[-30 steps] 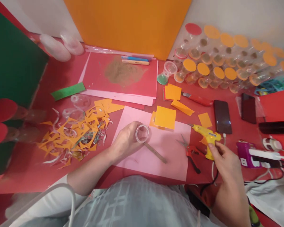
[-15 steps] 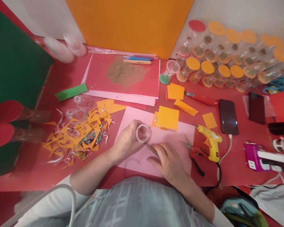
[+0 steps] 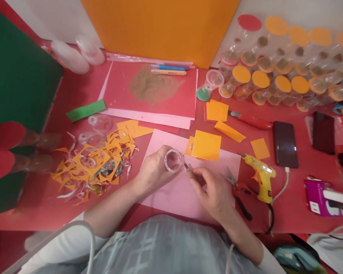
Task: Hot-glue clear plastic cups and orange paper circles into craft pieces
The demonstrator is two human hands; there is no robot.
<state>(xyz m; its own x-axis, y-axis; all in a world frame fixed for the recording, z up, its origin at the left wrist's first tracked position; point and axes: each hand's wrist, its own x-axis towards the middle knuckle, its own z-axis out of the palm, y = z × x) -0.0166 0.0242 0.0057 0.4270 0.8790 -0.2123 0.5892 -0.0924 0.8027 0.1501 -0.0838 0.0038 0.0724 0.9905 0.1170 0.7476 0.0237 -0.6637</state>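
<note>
A clear plastic bottle piece (image 3: 168,168) is held in my left hand (image 3: 152,170), its round open rim facing up toward me. The fingers wrap around its left and lower side. Just right of that rim, my right hand (image 3: 214,192) pinches a slim tool with a metal tip (image 3: 186,166), perhaps a small knife. The tip points at the rim's right edge; whether it touches I cannot tell. Both hands are over a pink sheet (image 3: 171,198). Beyond them lies a yellow-orange paper square (image 3: 207,145).
Orange paper scraps (image 3: 103,160) are heaped at the left. A yellow glue gun (image 3: 261,175), red-handled snips (image 3: 241,190), a red utility knife (image 3: 253,121) and a phone (image 3: 286,144) lie at the right. Several clear bottle pieces with orange discs (image 3: 260,79) stand at the back right.
My right hand has shifted right and slightly up, bringing the tool from below the rim to its right side. My left hand stays in place with the bottle piece.
</note>
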